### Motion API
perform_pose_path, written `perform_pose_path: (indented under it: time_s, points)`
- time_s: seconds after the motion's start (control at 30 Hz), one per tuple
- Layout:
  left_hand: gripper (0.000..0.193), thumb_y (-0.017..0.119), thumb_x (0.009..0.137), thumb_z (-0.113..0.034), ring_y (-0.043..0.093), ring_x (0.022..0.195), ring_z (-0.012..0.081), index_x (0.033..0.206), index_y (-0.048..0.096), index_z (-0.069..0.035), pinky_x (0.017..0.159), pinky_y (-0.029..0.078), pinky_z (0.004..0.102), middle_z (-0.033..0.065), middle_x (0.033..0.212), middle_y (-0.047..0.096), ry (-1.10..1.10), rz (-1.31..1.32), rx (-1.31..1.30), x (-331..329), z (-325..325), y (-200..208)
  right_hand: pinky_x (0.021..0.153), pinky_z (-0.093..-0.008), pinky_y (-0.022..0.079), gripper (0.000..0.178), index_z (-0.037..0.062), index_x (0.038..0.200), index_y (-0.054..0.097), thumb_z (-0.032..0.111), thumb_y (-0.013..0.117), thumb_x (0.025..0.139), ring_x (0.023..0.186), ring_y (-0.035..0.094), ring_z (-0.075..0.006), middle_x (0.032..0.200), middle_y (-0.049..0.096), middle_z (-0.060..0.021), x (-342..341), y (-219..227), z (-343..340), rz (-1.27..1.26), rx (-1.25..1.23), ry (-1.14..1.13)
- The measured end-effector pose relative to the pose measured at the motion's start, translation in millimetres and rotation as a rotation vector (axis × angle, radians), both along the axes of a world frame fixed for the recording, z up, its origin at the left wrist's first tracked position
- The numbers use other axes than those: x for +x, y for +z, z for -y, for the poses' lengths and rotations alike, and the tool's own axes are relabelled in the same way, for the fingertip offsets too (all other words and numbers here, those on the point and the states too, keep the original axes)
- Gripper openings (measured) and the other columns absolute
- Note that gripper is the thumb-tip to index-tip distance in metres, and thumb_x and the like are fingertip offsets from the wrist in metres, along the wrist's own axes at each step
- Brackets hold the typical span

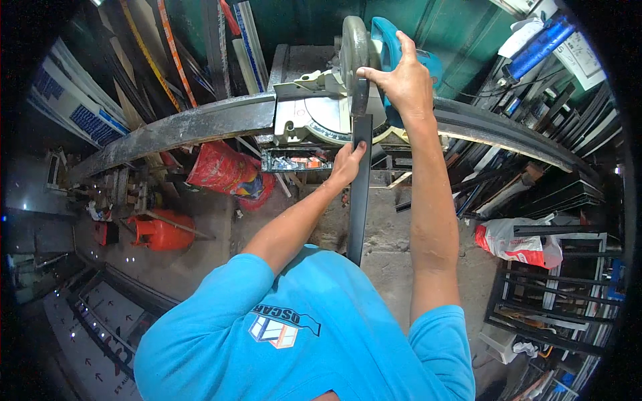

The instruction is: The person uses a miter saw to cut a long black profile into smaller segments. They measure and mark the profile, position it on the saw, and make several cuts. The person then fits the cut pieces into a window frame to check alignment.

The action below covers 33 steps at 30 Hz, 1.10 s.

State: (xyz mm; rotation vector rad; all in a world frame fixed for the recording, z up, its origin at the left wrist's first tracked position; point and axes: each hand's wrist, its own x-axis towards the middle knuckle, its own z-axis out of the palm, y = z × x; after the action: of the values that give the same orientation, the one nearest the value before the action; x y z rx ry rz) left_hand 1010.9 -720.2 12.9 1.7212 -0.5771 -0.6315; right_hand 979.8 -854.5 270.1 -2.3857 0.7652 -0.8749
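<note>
A miter saw (374, 50) with a teal motor housing and a round grey blade guard stands on the bench at the far middle. My right hand (406, 80) lies over the saw's upper body, its thumb stretched left to the guard and a finger pointing up. Its other fingers are partly hidden. My left hand (348, 164) is closed around a long dark metal bar (360, 207), just in front of the saw's base (328, 115). The bar runs from the saw back toward my body, and my shirt hides its near end.
A long metal-topped bench (200, 123) extends left and right of the saw. Profile bars (170, 53) lean behind it. Below lie a red sack (224, 170) and an orange gas cylinder (164, 230). A plastic bag (521, 242) and dark frames (555, 294) stand at right.
</note>
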Motion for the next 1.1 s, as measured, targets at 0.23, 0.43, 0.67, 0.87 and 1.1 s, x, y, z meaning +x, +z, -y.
perform_pose_path:
  time_s: [0.23, 0.43, 0.67, 0.87, 1.1]
  points:
    - [0.064, 0.048, 0.103, -0.057, 0.053, 0.080, 0.0268, 0.097, 0.059, 0.006, 0.076, 0.042, 0.0437, 0.0164, 0.081, 0.059, 0.004, -0.009, -0.032, -1, -1, 1, 0.087, -0.0467, 0.057, 0.110, 0.0093, 0.149, 0.044, 0.053, 0.094, 0.061, 0.100, 0.072, -0.0423, 0.105, 0.073, -0.0281, 0, 0, -2, -0.011, -0.026, -0.017]
    - [0.060, 0.048, 0.103, -0.055, 0.054, 0.080, 0.0267, 0.098, 0.059, 0.004, 0.076, 0.042, 0.0435, 0.0165, 0.081, 0.060, 0.007, 0.015, -0.094, -4, 1, 5, 0.090, -0.0474, 0.056, 0.110, 0.0088, 0.148, 0.044, 0.051, 0.094, 0.061, 0.104, 0.071, -0.0433, 0.111, 0.071, -0.0295, -4, 1, -2, -0.005, -0.009, -0.010]
    - [0.059, 0.048, 0.103, -0.052, 0.058, 0.083, 0.0297, 0.102, 0.061, 0.005, 0.079, 0.044, 0.0433, 0.0188, 0.084, 0.063, 0.020, 0.013, -0.112, -5, 1, 5, 0.090, -0.0479, 0.056, 0.109, 0.0100, 0.148, 0.044, 0.051, 0.095, 0.060, 0.103, 0.071, -0.0442, 0.108, 0.072, -0.0290, -4, -1, -4, -0.009, -0.007, -0.018]
    - [0.059, 0.049, 0.104, -0.053, 0.048, 0.073, 0.0220, 0.093, 0.057, 0.004, 0.069, 0.040, 0.0416, 0.0094, 0.072, 0.053, 0.005, 0.023, -0.102, -4, 1, 4, 0.089, -0.0478, 0.056, 0.110, 0.0103, 0.148, 0.044, 0.050, 0.095, 0.060, 0.102, 0.071, -0.0440, 0.108, 0.072, -0.0286, -5, -3, -4, 0.013, -0.015, -0.014]
    - [0.058, 0.049, 0.104, -0.055, 0.042, 0.069, 0.0158, 0.085, 0.054, 0.000, 0.063, 0.034, 0.0386, 0.0013, 0.069, 0.044, -0.014, -0.045, -0.062, -4, 0, 13, 0.088, -0.0464, 0.057, 0.108, 0.0059, 0.147, 0.045, 0.047, 0.096, 0.060, 0.100, 0.072, -0.0428, 0.108, 0.073, -0.0277, -6, -6, -3, 0.042, -0.016, 0.002]
